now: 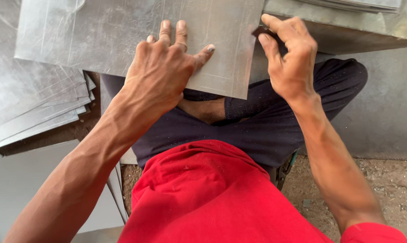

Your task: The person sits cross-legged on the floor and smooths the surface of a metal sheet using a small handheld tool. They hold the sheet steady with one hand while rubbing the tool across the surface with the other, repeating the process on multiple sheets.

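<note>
Across the person's crossed legs lies a flat, grey, scratched metal sheet (122, 36), its near edge hanging over the lap and its right corner reaching toward the knee. Faint scribed lines run along its near and right edges. The left hand (161, 72) presses down flat on this sheet, fingers spread and not gripping anything, the thumb stretched out to the right along a scribed line. The right hand (291, 56) hovers at the sheet's right edge, thumb and forefinger pinched on a small dark tool (260, 31) whose tip meets the metal there; what kind of tool it is cannot be told. The person wears a red shirt (203, 198) and dark trousers (266, 121). Beside the left forearm, a fanned stack of thin grey metal sheets (37, 112) rests on the ground, and another larger grey sheet (28, 184) lies nearer. Bare sandy ground (388, 180) shows at the right.
</note>
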